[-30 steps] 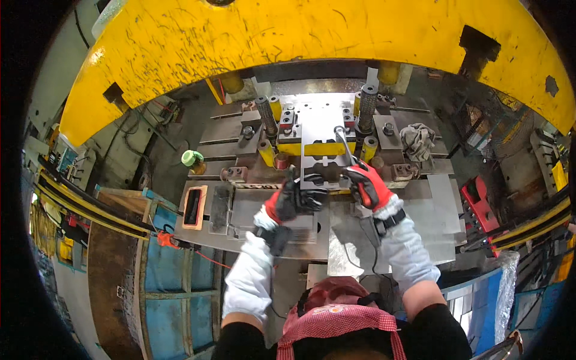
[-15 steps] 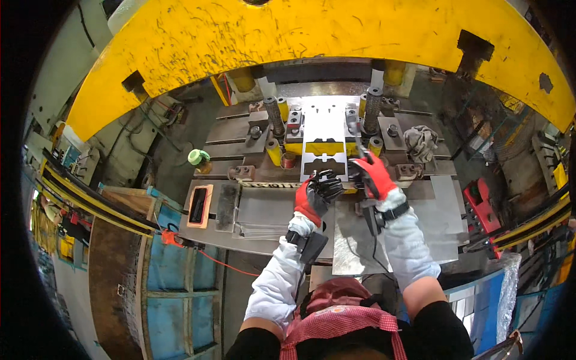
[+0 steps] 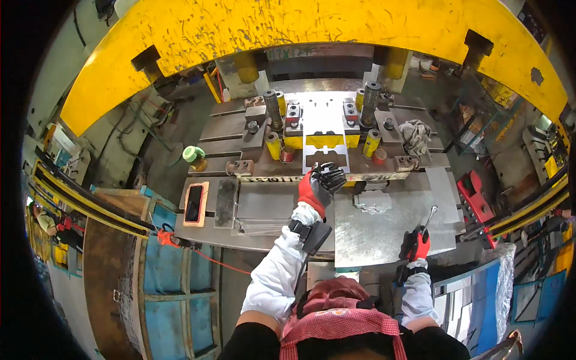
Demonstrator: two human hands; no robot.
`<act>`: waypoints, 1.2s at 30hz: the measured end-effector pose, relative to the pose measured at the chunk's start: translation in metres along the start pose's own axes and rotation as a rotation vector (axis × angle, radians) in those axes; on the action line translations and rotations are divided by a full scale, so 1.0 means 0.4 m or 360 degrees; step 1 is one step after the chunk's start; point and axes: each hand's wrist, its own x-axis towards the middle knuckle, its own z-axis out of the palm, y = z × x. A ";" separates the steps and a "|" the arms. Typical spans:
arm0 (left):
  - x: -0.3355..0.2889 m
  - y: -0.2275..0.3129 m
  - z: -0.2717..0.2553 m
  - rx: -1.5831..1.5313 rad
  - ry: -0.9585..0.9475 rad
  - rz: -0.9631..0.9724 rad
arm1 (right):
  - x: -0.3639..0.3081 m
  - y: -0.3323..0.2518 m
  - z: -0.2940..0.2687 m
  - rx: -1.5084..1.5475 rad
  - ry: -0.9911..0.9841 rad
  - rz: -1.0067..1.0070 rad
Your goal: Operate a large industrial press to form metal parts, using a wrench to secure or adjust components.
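My left hand, in a red and black glove, has its fingers curled over the near end of a bright metal sheet. The sheet lies in the press die between guide posts and has shaped cut-outs toward me; my fingers hide its near edge. Lower down on the right, my right hand is closed around a slim, wrench-like metal tool, whose rounded head points away from me. That hand is over the right part of a flat steel plate. Several small cut metal pieces lie on this plate.
A stack of grey sheets lies left of my left hand, beside a phone. Behind are a green-capped bottle and a rag. The yellow press beam spans overhead. A red box-like thing stands at right.
My right hand has moved from beside the die back toward me and to the right, with the tool in it. The cut pieces on the plate now show. My left hand stays near the sheet's end.
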 end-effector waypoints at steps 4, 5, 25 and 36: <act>0.005 -0.005 -0.004 0.0050 0.0010 0.0024 | 0.007 0.005 0.010 0.0106 0.0045 -0.0073; 0.004 -0.005 0.000 0.0063 0.0031 0.0028 | 0.005 0.002 0.009 0.0026 0.0027 -0.0029; 0.008 -0.001 0.005 -0.0030 0.0077 -0.0031 | 0.052 0.051 -0.034 -0.0139 0.0129 -0.0234; 0.012 0.001 -0.015 0.0031 -0.0065 -0.0008 | 0.011 0.015 -0.006 -0.0164 0.0050 -0.0113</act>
